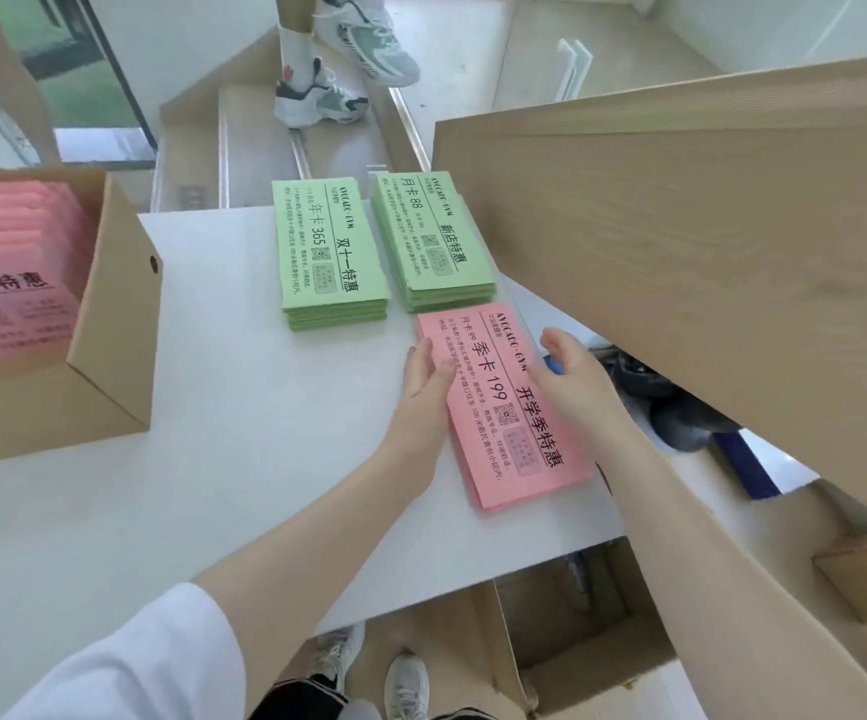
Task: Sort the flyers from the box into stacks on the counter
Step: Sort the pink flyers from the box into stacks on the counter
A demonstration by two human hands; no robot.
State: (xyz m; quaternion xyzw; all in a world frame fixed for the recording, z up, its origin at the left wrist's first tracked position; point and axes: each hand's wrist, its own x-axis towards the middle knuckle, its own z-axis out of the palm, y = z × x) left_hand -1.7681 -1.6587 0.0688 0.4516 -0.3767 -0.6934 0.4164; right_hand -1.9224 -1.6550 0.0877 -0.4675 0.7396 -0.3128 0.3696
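While pink flyers (10, 283) remain in the box (114, 324), three stacks sit on the bench (223, 407); the left hand (423, 379) and right hand (574, 374), each grip spread flat, square the pink stack (504, 407).

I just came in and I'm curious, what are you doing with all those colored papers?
A person is sorting flyers on a white counter. Both hands, left hand and right hand, are squaring up a pink stack. Two green stacks sit just beyond it. More pink flyers wait in the cardboard box on the left.
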